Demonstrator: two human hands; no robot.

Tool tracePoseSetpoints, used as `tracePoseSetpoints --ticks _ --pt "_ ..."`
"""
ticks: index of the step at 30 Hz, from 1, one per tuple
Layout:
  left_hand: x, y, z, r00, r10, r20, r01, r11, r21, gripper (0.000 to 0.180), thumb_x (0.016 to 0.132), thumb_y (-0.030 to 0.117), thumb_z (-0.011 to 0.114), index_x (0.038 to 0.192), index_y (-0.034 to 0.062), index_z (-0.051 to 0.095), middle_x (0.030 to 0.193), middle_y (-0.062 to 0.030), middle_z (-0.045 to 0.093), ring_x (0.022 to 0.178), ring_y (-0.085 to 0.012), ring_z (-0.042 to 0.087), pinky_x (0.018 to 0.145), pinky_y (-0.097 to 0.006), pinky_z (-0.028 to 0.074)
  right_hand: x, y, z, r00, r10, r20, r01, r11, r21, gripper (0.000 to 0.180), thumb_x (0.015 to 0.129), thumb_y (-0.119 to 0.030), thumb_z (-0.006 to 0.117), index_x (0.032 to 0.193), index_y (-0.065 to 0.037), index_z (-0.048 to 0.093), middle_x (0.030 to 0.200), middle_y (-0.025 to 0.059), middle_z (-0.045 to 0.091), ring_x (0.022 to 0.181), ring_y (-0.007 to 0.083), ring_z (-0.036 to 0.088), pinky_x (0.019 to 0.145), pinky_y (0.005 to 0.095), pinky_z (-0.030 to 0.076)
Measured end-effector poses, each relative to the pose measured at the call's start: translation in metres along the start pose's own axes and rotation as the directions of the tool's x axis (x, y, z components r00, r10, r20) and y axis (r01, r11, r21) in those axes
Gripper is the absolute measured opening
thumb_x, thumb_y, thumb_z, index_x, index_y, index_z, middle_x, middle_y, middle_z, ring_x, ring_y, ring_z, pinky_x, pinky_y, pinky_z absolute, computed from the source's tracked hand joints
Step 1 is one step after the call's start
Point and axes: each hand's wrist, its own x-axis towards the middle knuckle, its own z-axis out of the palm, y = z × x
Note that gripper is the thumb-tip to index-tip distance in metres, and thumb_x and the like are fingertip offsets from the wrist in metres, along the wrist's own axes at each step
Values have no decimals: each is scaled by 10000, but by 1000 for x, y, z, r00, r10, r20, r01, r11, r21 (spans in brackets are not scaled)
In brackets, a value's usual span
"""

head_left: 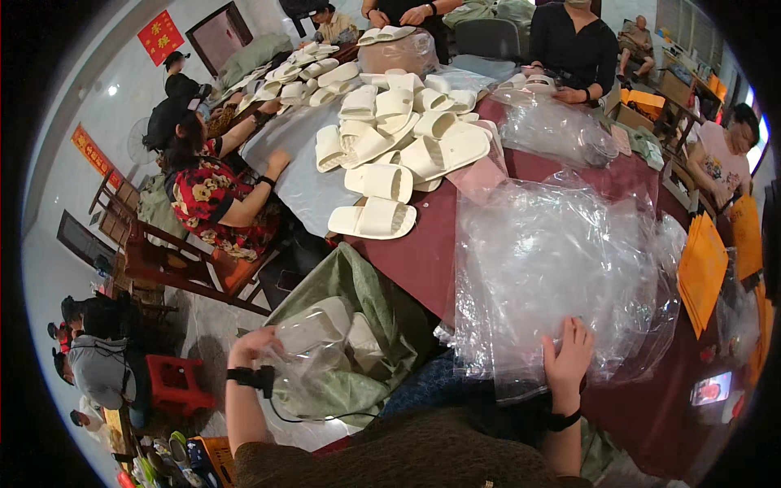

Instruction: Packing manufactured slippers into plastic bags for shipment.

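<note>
My left hand (255, 343) is at the near side of an open green woven sack (358, 285), its fingers closed on a clear plastic bag (305, 366). Cream slippers (313, 325) show through the plastic, lying in the mouth of the sack. My right hand (569, 355) rests with fingers stretched out on the near edge of a stack of large clear plastic bags (545, 268). Across the table, a pile of loose cream slippers (394, 154) spreads toward the far end; the nearest slipper (374, 218) lies by the table's left edge.
A dark red cloth (415, 260) covers the table. Orange envelopes (701, 272) and a lit phone (711, 389) lie at the right. Someone in a flowered shirt (213, 191) sits at the left by a wooden chair (191, 260). Other people work around the table.
</note>
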Motion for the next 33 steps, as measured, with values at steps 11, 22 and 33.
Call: tracePoseSetpoints --ticks 11,22,33 --pt "129 61 92 821 150 -551 449 427 785 465 789 453 735 1044 65 719 1045 -189 710 998 -366 676 841 -467 549 2 -3 1 999 8 -53 -9 1000 -10 560 846 -328 666 1293 -10 554 1297 163 542 1184 385 477 996 521 372" --pt "214 278 150 633 593 -497 -213 751 625 1000 798 515 752 1486 -41 286 1272 -305 586 1150 -402 609 929 -438 508 -2 -4 -2 998 43 -54 -45 998 -52 562 840 -365 667 1270 -22 552 1277 160 544 1159 384 486 978 522 380" --pt "228 281 125 785 572 -236 -619 729 -293 326 868 150 687 1125 -44 633 1016 -115 700 866 -204 688 753 -340 553 -1 -6 -1 995 59 -85 -63 997 -47 533 819 -357 682 1222 -24 575 1243 141 562 1138 351 498 945 498 389"
